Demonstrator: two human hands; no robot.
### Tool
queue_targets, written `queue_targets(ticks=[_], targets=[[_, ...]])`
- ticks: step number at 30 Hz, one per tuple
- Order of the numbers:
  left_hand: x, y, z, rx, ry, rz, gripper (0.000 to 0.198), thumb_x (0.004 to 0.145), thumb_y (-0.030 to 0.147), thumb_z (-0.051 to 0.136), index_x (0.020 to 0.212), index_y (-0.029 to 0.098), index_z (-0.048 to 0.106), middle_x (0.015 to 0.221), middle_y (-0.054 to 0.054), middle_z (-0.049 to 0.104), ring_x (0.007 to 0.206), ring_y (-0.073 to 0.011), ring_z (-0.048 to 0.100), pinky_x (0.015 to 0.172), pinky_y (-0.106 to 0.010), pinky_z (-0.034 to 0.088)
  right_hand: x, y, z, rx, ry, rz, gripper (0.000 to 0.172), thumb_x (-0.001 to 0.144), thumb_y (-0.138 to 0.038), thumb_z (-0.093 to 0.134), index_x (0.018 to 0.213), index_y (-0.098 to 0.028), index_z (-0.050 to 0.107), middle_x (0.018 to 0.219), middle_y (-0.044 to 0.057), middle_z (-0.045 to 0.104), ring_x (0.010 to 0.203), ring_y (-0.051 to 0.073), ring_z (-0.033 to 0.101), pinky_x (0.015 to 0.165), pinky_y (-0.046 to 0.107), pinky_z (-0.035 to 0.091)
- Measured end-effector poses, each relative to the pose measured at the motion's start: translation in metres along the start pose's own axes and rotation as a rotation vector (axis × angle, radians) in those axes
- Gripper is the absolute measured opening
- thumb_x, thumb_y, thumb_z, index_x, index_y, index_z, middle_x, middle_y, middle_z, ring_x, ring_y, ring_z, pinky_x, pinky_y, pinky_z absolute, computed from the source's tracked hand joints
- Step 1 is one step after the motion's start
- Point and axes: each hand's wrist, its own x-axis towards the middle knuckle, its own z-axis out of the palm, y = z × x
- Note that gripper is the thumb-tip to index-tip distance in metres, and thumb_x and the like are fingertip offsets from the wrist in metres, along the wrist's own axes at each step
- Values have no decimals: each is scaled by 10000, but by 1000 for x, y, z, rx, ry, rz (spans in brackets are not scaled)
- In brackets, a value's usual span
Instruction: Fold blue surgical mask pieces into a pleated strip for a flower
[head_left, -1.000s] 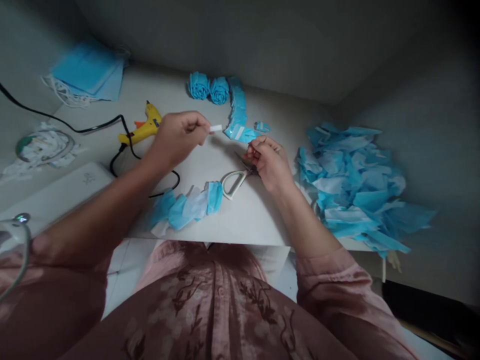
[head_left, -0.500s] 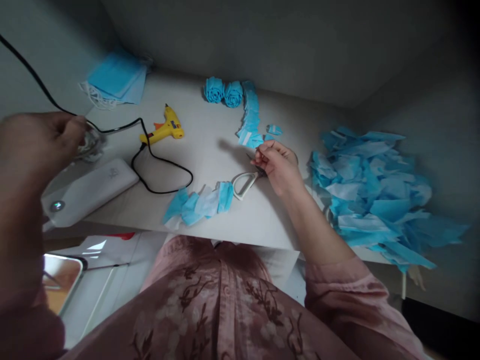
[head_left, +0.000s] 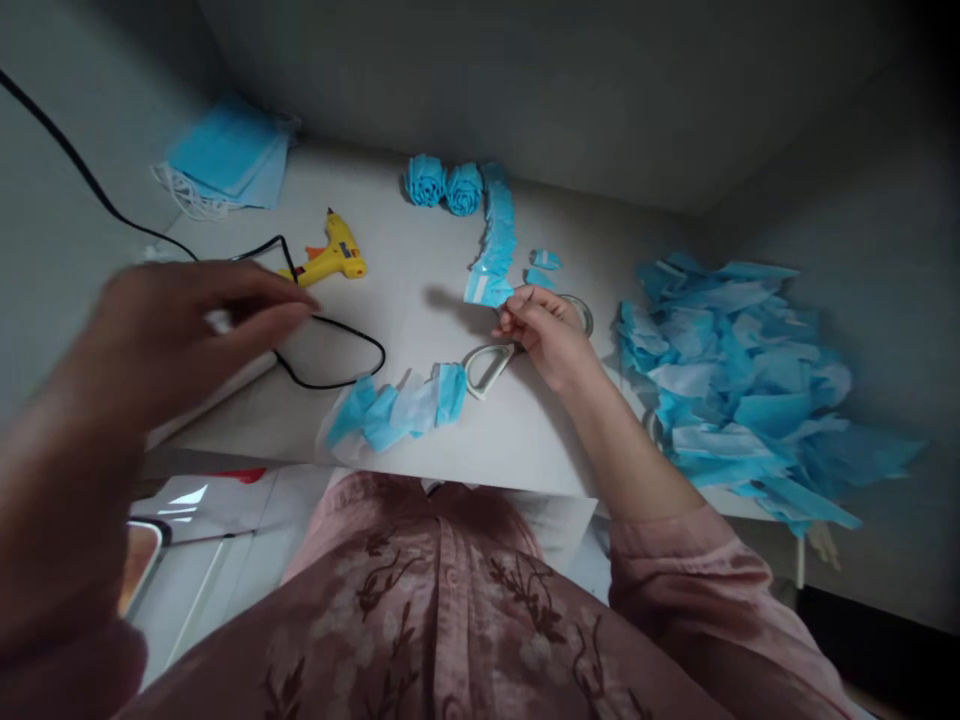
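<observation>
My left hand (head_left: 169,335), blurred, is raised over the left of the table with thumb and fingertips pinched together; what they hold, if anything, I cannot make out. At the table's middle, my right hand (head_left: 551,335) pinches the near end of a pleated blue strip (head_left: 499,225) of mask fabric. Under this hand lies a pair of scissors (head_left: 487,374) with pale handles, its blades hidden. Two rolled blue fabric roses (head_left: 425,182) sit beside the strip's far end. Small blue scraps (head_left: 545,260) lie just beyond my right hand.
A yellow glue gun (head_left: 330,262) lies at left, its black cord (head_left: 375,365) looped on the table. Behind it is a stack of blue masks (head_left: 225,150). Cut pieces (head_left: 409,408) line the front edge; a large pile of blue pieces (head_left: 750,380) covers the right side.
My left hand has moved right, from beside the white device to over the cord. The strip's near end has shifted slightly left and toward me, at my right fingertips.
</observation>
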Motion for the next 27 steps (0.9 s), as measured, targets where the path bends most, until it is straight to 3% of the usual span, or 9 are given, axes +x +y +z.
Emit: queue_targets(ticks=[2, 5, 7, 9, 11, 13, 20, 24, 27], targets=[[10, 35, 21, -165, -91, 185, 199, 823, 401, 654, 832, 251, 783, 843, 40, 763, 760, -144, 631, 704, -252, 395, -2, -1, 1, -16, -48, 9, 234, 721, -383, 796, 713, -223, 626, 637, -52, 603, 603, 89, 568, 691, 251, 555], [37, 62, 56, -315, -132, 250, 233, 845, 382, 642, 946, 239, 796, 946, -7, 779, 763, -146, 640, 676, -244, 432, -6, -3, 1, -51, -131, 9, 218, 751, -378, 790, 727, -210, 653, 645, -41, 637, 626, 95, 607, 673, 236, 519], [55, 67, 75, -398, -190, 196, 227, 828, 342, 667, 979, 230, 795, 890, -9, 763, 729, -142, 622, 624, -238, 433, -7, -4, 0, -73, -168, -3, 205, 780, -374, 782, 744, -205, 671, 665, -35, 659, 648, 96, 623, 673, 229, 501], [68, 68, 86, -483, -372, 116, 230, 867, 316, 629, 999, 206, 783, 762, -10, 716, 632, -125, 575, 558, -236, 421, -7, -4, -1, -80, -177, -17, 200, 798, -371, 772, 748, -203, 677, 674, -35, 666, 655, 93, 627, 675, 224, 492], [74, 68, 91, -569, -535, 77, 205, 899, 304, 597, 920, 180, 759, 684, -15, 668, 566, -110, 536, 520, -233, 412, -6, -3, -3, -77, -171, -23, 195, 801, -368, 766, 744, -204, 677, 670, -37, 663, 653, 94, 628, 669, 222, 489], [77, 68, 94, -639, -610, 71, 164, 888, 275, 612, 808, 171, 711, 656, -19, 645, 540, -98, 523, 511, -225, 415, -5, -2, -4, -80, -160, -22, 188, 798, -365, 763, 748, -206, 677, 672, -37, 662, 654, 98, 630, 671, 226, 496], [78, 73, 107, -740, -607, 56, 145, 810, 162, 669, 672, 160, 624, 540, 16, 548, 483, -76, 470, 487, -200, 371, -1, -5, -5, 12, -95, -7, 230, 743, -397, 789, 750, -204, 665, 651, -40, 620, 624, 94, 586, 691, 241, 561], [71, 80, 118, -896, -480, -12, 200, 844, 187, 635, 656, 160, 573, 550, 22, 532, 491, -63, 449, 489, -189, 346, 2, -5, -5, 111, -33, 16, 333, 735, -494, 783, 896, -215, 699, 721, -25, 634, 672, 110, 595, 691, 266, 591], [65, 80, 126, -975, -417, -30, 231, 850, 220, 634, 645, 163, 545, 564, 24, 529, 510, -61, 450, 506, -189, 351, 1, -2, -3, 54, -47, 14, 340, 740, -513, 788, 880, -215, 705, 781, -3, 663, 738, 122, 619, 698, 257, 583]])
